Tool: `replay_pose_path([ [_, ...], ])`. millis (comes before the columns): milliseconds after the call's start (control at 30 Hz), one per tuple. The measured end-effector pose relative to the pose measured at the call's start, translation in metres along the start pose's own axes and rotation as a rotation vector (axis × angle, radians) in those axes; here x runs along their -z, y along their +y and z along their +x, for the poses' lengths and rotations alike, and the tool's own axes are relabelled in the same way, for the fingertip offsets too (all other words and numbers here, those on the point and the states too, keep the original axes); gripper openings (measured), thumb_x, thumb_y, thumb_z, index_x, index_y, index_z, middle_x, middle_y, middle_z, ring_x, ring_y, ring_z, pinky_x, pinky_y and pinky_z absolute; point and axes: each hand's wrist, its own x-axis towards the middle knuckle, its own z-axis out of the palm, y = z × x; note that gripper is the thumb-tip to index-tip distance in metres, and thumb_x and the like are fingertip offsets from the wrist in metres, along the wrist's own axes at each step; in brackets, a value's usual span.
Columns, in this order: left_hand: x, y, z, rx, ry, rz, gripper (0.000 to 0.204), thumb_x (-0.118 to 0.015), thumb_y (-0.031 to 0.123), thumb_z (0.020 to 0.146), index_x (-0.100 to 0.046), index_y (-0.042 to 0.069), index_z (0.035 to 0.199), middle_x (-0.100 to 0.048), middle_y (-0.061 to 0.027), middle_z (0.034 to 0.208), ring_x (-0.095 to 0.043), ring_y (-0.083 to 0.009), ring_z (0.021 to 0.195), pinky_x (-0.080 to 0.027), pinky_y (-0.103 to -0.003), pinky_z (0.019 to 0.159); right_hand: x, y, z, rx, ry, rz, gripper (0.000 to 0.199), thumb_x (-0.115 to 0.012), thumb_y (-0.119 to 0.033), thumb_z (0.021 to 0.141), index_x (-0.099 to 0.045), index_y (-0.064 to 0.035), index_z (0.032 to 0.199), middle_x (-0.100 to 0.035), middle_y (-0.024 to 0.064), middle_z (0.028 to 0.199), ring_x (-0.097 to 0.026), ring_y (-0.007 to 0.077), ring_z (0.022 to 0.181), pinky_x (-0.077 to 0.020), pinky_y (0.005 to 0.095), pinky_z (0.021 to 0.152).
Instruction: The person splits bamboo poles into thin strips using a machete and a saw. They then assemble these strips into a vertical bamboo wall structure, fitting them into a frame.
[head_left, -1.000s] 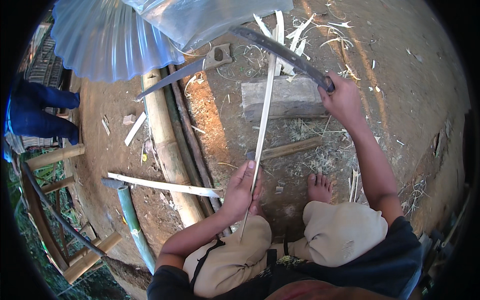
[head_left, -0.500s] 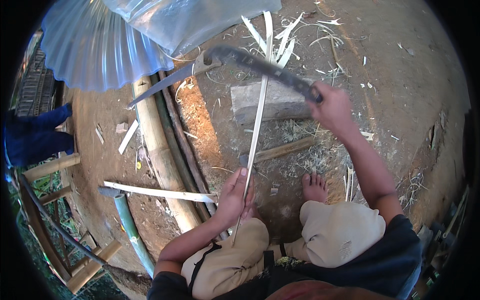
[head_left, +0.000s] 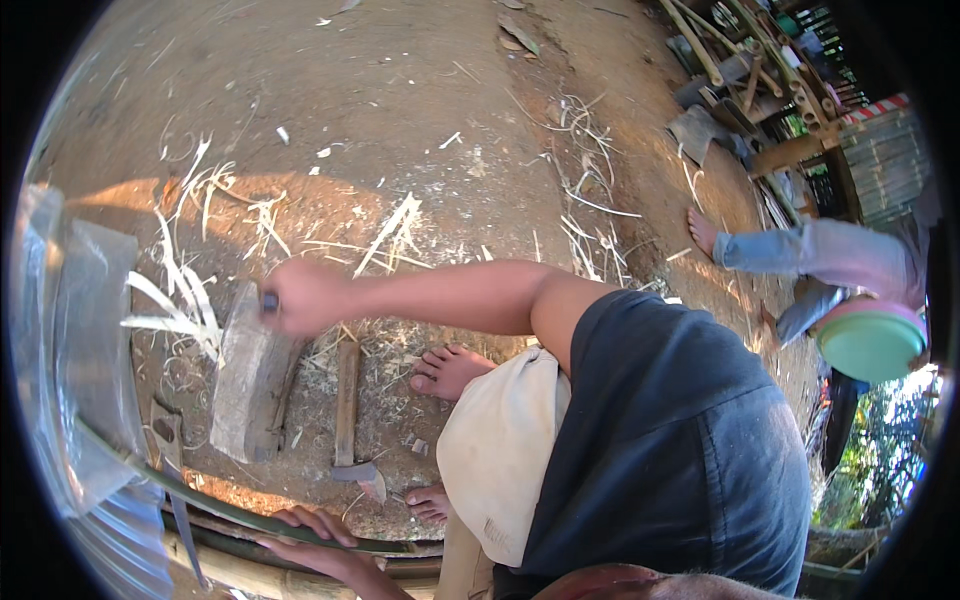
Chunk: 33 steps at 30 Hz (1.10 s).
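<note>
The right hand [head_left: 300,298] has its fingers wrapped around a dark knife handle [head_left: 269,301], just above the wooden block [head_left: 250,375] on the dirt ground. The left hand [head_left: 315,535] has fingers curled over a long green bamboo strip [head_left: 240,510] near the lower edge. A bare foot [head_left: 450,370] rests beside the block.

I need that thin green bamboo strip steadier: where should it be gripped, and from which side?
Grip the thin green bamboo strip on its bare span between the left hand and the grey wooden chopping block. Probably come from above, pinching across its narrow width: it lies low, curving past the block.
</note>
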Motion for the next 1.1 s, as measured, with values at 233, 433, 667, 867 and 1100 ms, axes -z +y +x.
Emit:
replay_pose_path([
  [233, -0.023, 0.004, 0.041, -0.303, 0.095, -0.153, 0.053, -0.024, 0.061, 0.106, -0.041, 0.013, 0.091, -0.039, -0.0030, 0.068, -0.037, -0.0121, 0.049, -0.032, -0.024, 0.043, -0.043, -0.047, -0.102, -0.018, -0.436, 0.365, 0.052, -0.087, -0.050, 0.074, -0.069, -0.0020, 0.079, -0.069, 0.0094, 0.068, -0.067, 0.0204, 0.059, -0.0530, 0.0350, 0.057],
  [433, 0.005, -0.003, 0.048, -0.431, 0.312, -0.128, 0.061, -0.019, 0.062, 0.106, -0.048, 0.008, 0.104, -0.054, -0.0075, 0.088, -0.055, -0.0221, 0.077, -0.053, -0.039, 0.074, -0.049, -0.072, -0.099, -0.420, -0.827, 0.723, 0.033, -0.086, -0.010, 0.080, -0.065, 0.0031, 0.101, -0.075, 0.0095, 0.087, -0.073, 0.0136, 0.077, -0.0595, 0.0279, 0.067],
  [667, 0.054, -0.013, 0.051, -0.334, 0.388, -0.216, 0.058, -0.034, 0.052, 0.108, -0.039, 0.003, 0.138, -0.053, -0.0161, 0.130, -0.057, -0.0262, 0.106, -0.046, -0.044, 0.092, -0.039, -0.065, -0.066, -0.430, -0.651, 0.815, 0.030, -0.080, -0.001, 0.083, -0.053, -0.0077, 0.093, -0.067, 0.0065, 0.081, -0.072, 0.0173, 0.074, -0.0596, 0.0302, 0.068],
  [867, 0.161, 0.065, 0.035, -1.281, 0.484, 1.372, 0.070, -0.079, 0.029, 0.084, -0.045, 0.009, 0.142, -0.036, -0.0220, 0.152, -0.032, -0.0436, 0.143, -0.025, -0.058, 0.117, -0.015, -0.058, -0.034, -0.330, -0.570, 0.643, 0.034, -0.080, 0.003, 0.080, -0.051, -0.0084, 0.094, -0.065, 0.0055, 0.080, -0.069, 0.0153, 0.070, -0.0593, 0.0301, 0.065],
  [1100, 0.183, 0.077, 0.043, -0.201, 0.018, 1.649, 0.054, -0.087, 0.036, 0.077, -0.063, 0.009, 0.117, -0.069, -0.0142, 0.107, -0.066, -0.0256, 0.100, -0.048, -0.048, 0.094, 0.019, -0.024, 0.010, -0.155, -0.674, 0.612, 0.031, -0.078, 0.000, 0.081, -0.051, -0.0099, 0.093, -0.063, 0.0032, 0.079, -0.065, 0.0146, 0.067, -0.0552, 0.0311, 0.065],
])
